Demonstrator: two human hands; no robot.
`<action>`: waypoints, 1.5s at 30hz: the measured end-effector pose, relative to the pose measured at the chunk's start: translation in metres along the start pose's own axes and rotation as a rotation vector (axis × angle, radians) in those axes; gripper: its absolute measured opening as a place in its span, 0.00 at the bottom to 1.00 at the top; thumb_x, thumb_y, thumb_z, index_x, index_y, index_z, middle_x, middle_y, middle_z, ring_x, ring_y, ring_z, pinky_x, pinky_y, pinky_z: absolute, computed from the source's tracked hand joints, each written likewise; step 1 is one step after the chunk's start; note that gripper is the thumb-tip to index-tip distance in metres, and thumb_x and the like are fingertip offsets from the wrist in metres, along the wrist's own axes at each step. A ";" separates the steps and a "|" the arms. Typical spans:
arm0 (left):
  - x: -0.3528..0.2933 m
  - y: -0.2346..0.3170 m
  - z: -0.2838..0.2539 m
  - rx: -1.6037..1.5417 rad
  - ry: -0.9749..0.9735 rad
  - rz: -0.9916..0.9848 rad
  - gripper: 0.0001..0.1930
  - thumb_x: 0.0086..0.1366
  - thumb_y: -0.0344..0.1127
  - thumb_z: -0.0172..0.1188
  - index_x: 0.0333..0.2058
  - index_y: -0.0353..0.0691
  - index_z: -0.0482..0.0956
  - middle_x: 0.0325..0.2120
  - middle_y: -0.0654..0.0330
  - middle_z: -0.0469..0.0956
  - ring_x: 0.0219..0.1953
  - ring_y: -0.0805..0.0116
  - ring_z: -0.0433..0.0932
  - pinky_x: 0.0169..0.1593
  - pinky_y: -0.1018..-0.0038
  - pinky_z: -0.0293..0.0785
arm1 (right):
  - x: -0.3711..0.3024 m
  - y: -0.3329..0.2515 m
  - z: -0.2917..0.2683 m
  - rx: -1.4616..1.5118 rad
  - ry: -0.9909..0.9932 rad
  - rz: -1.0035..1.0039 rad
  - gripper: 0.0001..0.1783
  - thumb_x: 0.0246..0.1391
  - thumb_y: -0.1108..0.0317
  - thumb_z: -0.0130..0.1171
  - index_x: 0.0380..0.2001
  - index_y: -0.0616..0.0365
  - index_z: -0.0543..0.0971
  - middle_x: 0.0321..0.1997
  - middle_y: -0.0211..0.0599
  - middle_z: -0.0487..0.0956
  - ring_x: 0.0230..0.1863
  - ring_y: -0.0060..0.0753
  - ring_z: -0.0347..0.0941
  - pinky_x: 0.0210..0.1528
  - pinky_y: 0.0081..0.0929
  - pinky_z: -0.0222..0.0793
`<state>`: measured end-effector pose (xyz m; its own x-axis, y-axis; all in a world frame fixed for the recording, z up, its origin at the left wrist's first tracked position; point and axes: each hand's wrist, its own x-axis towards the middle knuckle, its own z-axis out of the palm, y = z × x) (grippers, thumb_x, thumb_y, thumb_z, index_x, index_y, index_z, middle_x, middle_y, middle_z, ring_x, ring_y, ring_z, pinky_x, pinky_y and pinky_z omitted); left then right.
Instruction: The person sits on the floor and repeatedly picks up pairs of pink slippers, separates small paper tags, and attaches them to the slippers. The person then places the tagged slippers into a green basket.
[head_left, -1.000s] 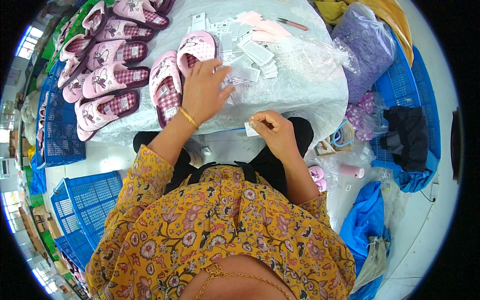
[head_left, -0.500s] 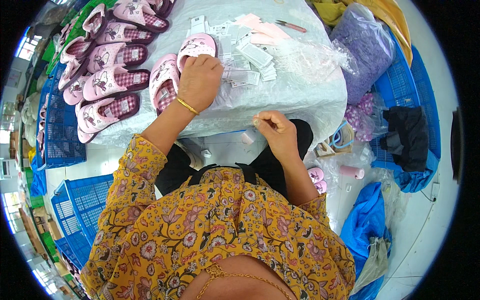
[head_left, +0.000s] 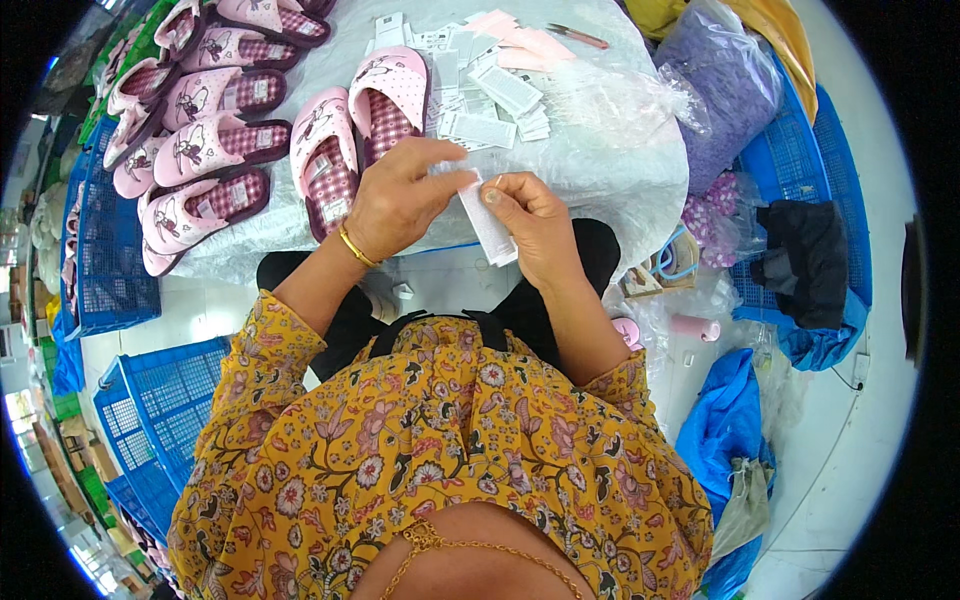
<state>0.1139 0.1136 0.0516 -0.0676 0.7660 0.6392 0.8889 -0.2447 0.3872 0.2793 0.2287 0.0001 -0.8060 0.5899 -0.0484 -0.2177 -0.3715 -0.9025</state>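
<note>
Easily, the white tag (head_left: 487, 228) could slip if your right fingers (head_left: 503, 207) loosen their pinch while your left fingers (head_left: 437, 151) stand parted.

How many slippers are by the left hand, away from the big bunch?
2: the left slipper, nearer the big bunch, and the right slipper, close beside it. None seems hidden there.

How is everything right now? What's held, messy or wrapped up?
White card: held, tilted
Right hand: pinching it
Left hand: beside it, grip unclear
Two middle slippers: side by side
Other slippers: bunched, some overlapping
Loose cards: scattered
Red-handled tool: lying down
Purple bundle: wrapped in plastic
</note>
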 end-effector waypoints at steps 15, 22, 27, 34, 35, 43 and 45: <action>-0.031 0.016 0.030 -0.546 0.085 -0.793 0.07 0.60 0.30 0.65 0.33 0.34 0.79 0.23 0.69 0.75 0.25 0.84 0.68 0.28 0.82 0.66 | -0.012 -0.022 0.009 -0.394 0.113 -0.052 0.15 0.54 0.73 0.65 0.45 0.61 0.77 0.34 0.30 0.79 0.33 0.16 0.71 0.36 0.16 0.67; -0.030 0.019 0.028 -0.458 0.011 -0.721 0.07 0.59 0.27 0.65 0.36 0.34 0.80 0.26 0.68 0.77 0.28 0.84 0.70 0.30 0.82 0.67 | -0.010 -0.023 0.010 -0.148 -0.035 0.126 0.33 0.50 0.75 0.67 0.58 0.65 0.65 0.29 0.29 0.76 0.30 0.17 0.69 0.34 0.16 0.65; -0.031 0.017 0.029 -0.446 -0.010 -0.681 0.07 0.60 0.27 0.65 0.37 0.34 0.80 0.27 0.69 0.76 0.28 0.84 0.69 0.31 0.83 0.65 | -0.009 -0.020 0.007 -0.109 -0.049 0.152 0.33 0.50 0.76 0.67 0.58 0.65 0.64 0.29 0.29 0.76 0.29 0.18 0.70 0.33 0.17 0.66; -0.029 0.019 0.030 -0.442 -0.043 -0.672 0.06 0.60 0.27 0.64 0.37 0.34 0.82 0.27 0.69 0.76 0.29 0.84 0.69 0.32 0.83 0.65 | -0.009 -0.020 0.004 -0.138 -0.051 0.152 0.30 0.50 0.76 0.65 0.55 0.68 0.65 0.29 0.30 0.76 0.29 0.18 0.69 0.33 0.17 0.66; -0.028 0.020 0.029 -0.438 -0.051 -0.673 0.06 0.60 0.27 0.64 0.37 0.34 0.82 0.28 0.69 0.77 0.28 0.84 0.69 0.32 0.83 0.65 | -0.009 -0.020 0.004 -0.139 -0.050 0.151 0.29 0.50 0.76 0.65 0.54 0.67 0.66 0.29 0.30 0.76 0.29 0.19 0.69 0.33 0.17 0.66; -0.026 0.021 0.024 -0.299 -0.117 -0.452 0.07 0.59 0.26 0.64 0.37 0.37 0.83 0.29 0.63 0.78 0.30 0.79 0.73 0.32 0.80 0.67 | -0.008 -0.014 -0.003 -0.082 -0.051 0.177 0.17 0.50 0.75 0.65 0.43 0.64 0.72 0.29 0.30 0.76 0.28 0.17 0.69 0.30 0.17 0.64; -0.024 0.023 0.019 -0.361 -0.202 -0.521 0.07 0.60 0.32 0.63 0.36 0.38 0.82 0.29 0.63 0.79 0.31 0.74 0.75 0.34 0.76 0.71 | -0.008 -0.011 -0.008 -0.080 -0.050 0.194 0.14 0.50 0.76 0.64 0.40 0.63 0.73 0.29 0.29 0.76 0.27 0.17 0.69 0.29 0.17 0.64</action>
<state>0.1445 0.1009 0.0318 -0.3297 0.9258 0.1848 0.5534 0.0309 0.8324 0.2927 0.2337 0.0070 -0.8551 0.4759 -0.2057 -0.0125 -0.4156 -0.9095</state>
